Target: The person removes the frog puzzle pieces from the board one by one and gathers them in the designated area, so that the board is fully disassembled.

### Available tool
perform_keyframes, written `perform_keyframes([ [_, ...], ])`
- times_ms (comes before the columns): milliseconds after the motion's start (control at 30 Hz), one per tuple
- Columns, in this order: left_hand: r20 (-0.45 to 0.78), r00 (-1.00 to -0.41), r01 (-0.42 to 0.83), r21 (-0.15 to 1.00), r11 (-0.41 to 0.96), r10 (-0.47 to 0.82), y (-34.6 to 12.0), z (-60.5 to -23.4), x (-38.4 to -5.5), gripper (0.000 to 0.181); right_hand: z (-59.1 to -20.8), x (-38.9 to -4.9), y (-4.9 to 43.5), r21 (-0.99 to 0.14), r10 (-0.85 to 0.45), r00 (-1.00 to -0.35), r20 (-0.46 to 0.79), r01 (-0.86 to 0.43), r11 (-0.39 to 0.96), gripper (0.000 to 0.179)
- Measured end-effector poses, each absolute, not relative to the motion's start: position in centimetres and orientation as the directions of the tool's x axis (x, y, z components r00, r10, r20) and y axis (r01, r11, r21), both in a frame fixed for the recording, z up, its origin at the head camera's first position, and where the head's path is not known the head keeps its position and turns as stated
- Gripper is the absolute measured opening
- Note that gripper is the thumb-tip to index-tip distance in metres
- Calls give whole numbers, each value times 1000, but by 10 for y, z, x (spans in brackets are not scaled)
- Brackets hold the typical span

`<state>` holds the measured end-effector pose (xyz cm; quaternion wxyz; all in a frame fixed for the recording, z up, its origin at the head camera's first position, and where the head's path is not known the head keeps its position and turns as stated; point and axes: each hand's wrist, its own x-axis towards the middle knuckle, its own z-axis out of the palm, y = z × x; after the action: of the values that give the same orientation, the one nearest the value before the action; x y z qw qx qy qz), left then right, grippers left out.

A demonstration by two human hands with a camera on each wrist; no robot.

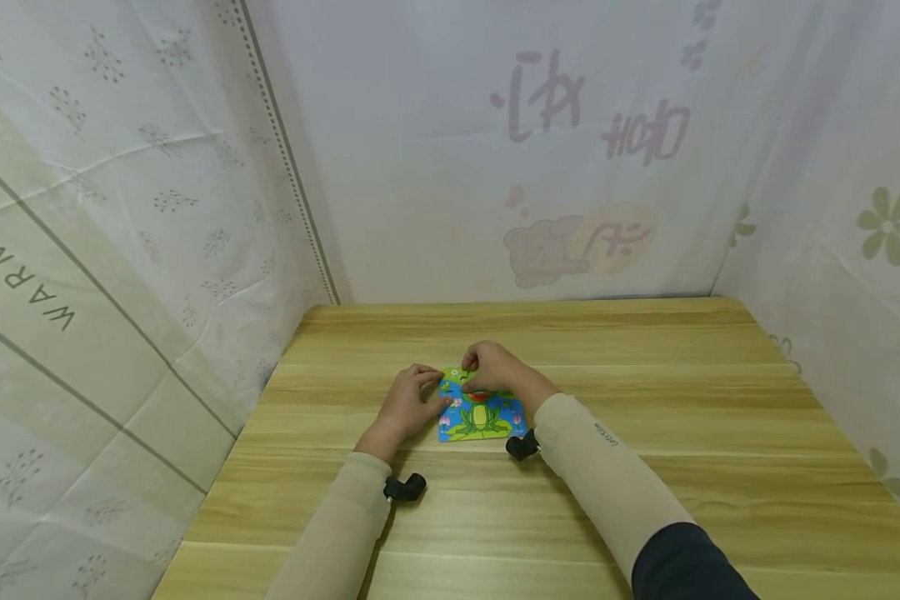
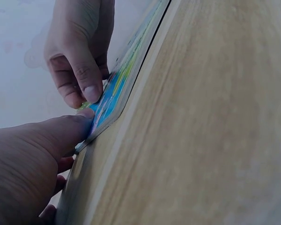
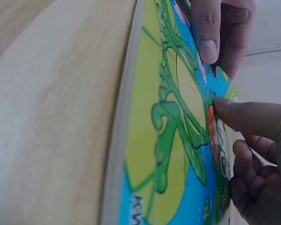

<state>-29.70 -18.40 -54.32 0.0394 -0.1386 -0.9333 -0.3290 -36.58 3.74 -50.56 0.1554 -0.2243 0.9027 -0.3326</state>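
A frog jigsaw puzzle [image 1: 480, 421] in a thin tray lies flat on the wooden table, showing a green frog on a lily pad against blue. My left hand [image 1: 407, 407] rests at its left side, thumb on the border and index finger near the upper left corner. Over the upper part of the picture, my right hand [image 1: 495, 367] is bent down with thumb and fingers pinching a puzzle piece. In the right wrist view a blue and green piece [image 3: 220, 80] stands tilted above the surface by the right thumb. The right fingertips are partly hidden.
The wooden table [image 1: 645, 483] stretches out around the puzzle. Patterned cloth hangs behind it [image 1: 420, 167] and along both sides. A small black wrist camera [image 1: 405, 487] sits on the left sleeve, another [image 1: 522, 446] on the right.
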Motion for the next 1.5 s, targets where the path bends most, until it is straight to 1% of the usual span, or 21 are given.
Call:
perform_keyframes([
  [133,161,-960,280,605,745,230,-184,-542,-296,53,-506,-366,37,-693,-503,-857,-109,-297,657,32],
  [400,175,-958,288,610,738,229,-183,-544,-297,53,-510,-368,38,-723,-483,-873,-67,-291,626,16],
  [667,166,-960,280,611,740,226,-184,-546,-299,54,-515,-369,36,-706,-490,-871,-43,-320,631,10],
  [1000,163,-960,279,613,739,227,-184,-545,-297,55,-515,-368,33,-686,-473,-880,-35,-323,652,5],
  [1267,168,-959,282,611,740,227,-183,-544,-296,54,-515,-368,38,-707,-452,-891,-34,-298,641,10],
  [1500,168,-959,283,611,739,229,-183,-544,-295,53,-513,-366,48,-707,-438,-899,19,-322,630,11],
])
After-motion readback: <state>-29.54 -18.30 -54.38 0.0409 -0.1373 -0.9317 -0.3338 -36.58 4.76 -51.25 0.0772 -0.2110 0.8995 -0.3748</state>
